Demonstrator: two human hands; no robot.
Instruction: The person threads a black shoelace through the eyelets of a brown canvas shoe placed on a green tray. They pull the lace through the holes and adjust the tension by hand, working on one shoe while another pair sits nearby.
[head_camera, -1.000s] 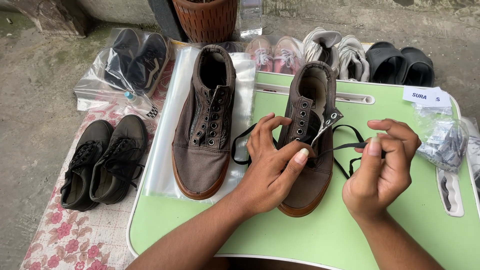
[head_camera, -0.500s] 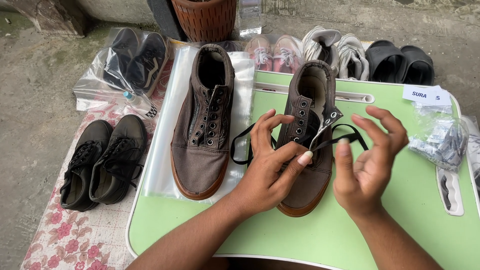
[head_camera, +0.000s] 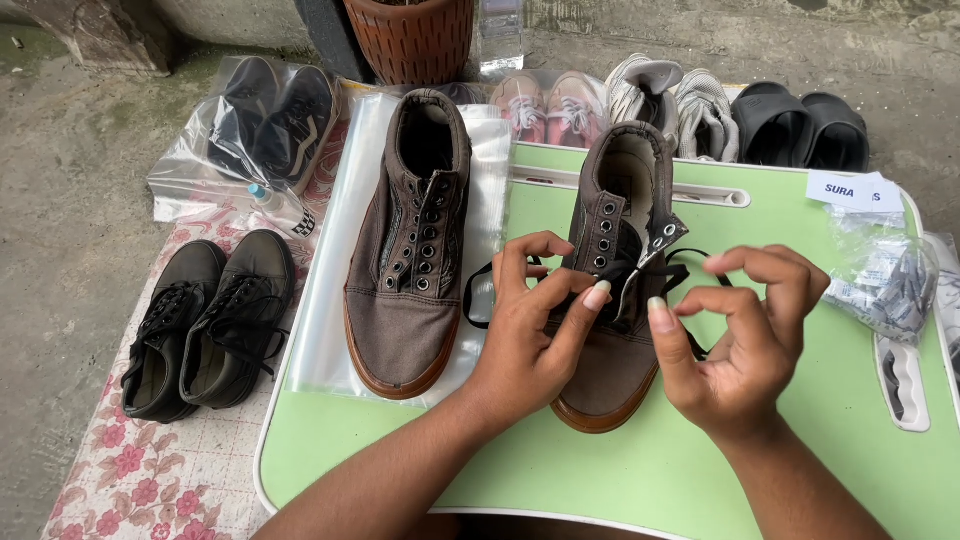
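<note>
left hand (head_camera: 530, 330) rests on a brown shoe (head_camera: 615, 290) on the green tray table (head_camera: 620, 470), fingers pinching at its eyelets. right hand (head_camera: 745, 340) is beside it, fingers curled around a black lace (head_camera: 690, 270). the lace looks threaded through only a few eyelets; most seem empty. a matching unlaced shoe (head_camera: 412, 250) lies left.

Both forearms reach forward, the left hand (head_camera: 535, 325) and right hand (head_camera: 745, 335) close together, fingers curled in pinching poses.
</note>
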